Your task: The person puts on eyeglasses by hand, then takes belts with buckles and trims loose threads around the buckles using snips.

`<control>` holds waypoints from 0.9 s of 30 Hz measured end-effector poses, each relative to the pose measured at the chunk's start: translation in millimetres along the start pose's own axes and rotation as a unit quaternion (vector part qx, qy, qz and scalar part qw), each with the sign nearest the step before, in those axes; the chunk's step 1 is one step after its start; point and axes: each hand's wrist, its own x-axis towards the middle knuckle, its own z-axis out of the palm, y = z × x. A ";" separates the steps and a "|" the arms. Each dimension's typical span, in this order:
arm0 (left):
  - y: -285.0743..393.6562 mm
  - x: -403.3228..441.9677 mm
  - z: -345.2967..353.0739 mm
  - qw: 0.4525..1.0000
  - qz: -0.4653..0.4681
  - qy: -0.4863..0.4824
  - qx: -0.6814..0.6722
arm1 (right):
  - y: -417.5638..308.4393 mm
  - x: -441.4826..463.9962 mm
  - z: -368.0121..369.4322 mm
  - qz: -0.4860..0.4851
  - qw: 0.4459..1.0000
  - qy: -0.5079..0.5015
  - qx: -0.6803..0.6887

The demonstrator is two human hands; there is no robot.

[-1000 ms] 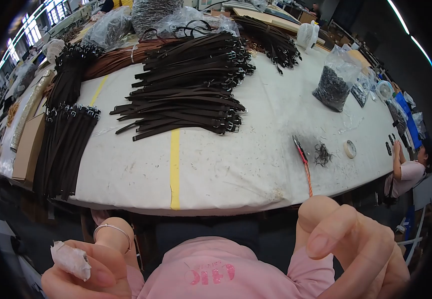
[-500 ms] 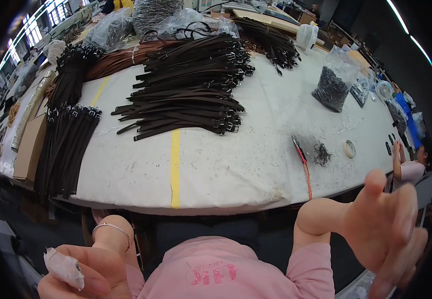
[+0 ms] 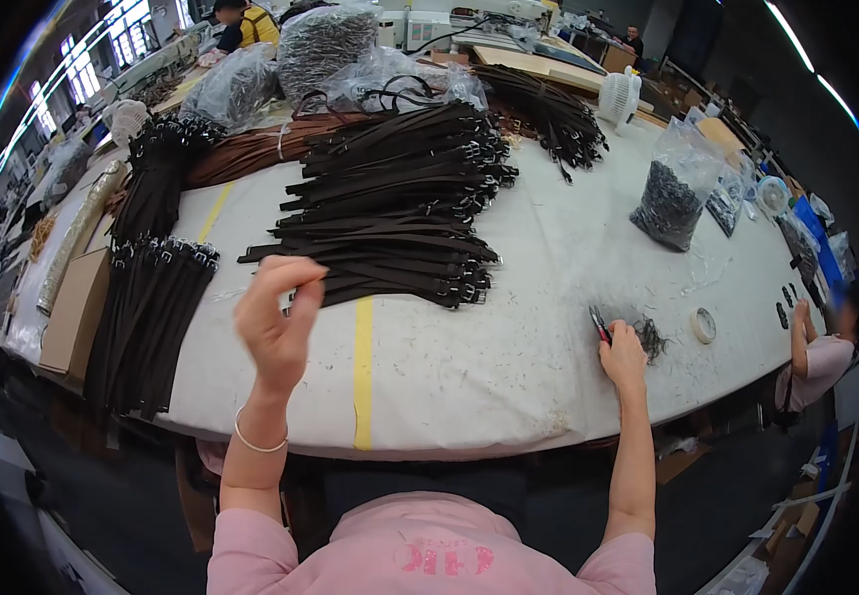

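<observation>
My right hand (image 3: 624,357) is closed around the handle of a pair of red-handled pliers (image 3: 600,325). Their dark jaws point away from me on the white table cover (image 3: 449,387). Beside this hand lies a small tangle of dark trimmings (image 3: 654,340). Raised near the front of a pile of dark brown buckled straps (image 3: 390,248), my left hand (image 3: 279,319) has its fingers curled into a pinch. Anything between those fingertips is too small or hidden to make out.
A second bundle of straps (image 3: 152,322) hangs over the table's left edge beside a cardboard box (image 3: 74,307). To the right are a tape roll (image 3: 703,325) and a plastic bag of dark pieces (image 3: 670,203). A co-worker (image 3: 816,367) sits at far right.
Both hands have moved forward over the table. My right hand has taken hold of the pliers. The white wrapped piece at my left fingers no longer shows.
</observation>
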 end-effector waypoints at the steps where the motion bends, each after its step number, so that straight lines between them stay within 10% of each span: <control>1: -30.5 0.5 17.4 0.993 -0.048 -0.097 0.046 | 2.4 4.3 5.6 0.013 1.000 -0.001 0.017; 8: -150.8 -36.4 93.2 0.896 0.085 -0.323 0.291 | -9.0 9.1 12.6 0.016 0.978 -0.095 0.186; 14: -167.5 -36.2 94.1 0.889 0.193 -0.330 0.252 | -78.0 -20.8 -11.3 0.097 0.742 -0.074 0.659; 17: -160.4 -30.1 93.0 0.862 0.263 -0.324 0.288 | -100.3 -29.1 -21.3 0.046 0.712 -0.149 0.684; 27: -77.7 -107.3 105.2 0.841 0.226 -0.406 0.276 | -133.8 -57.9 -14.5 -0.032 0.850 -0.167 0.499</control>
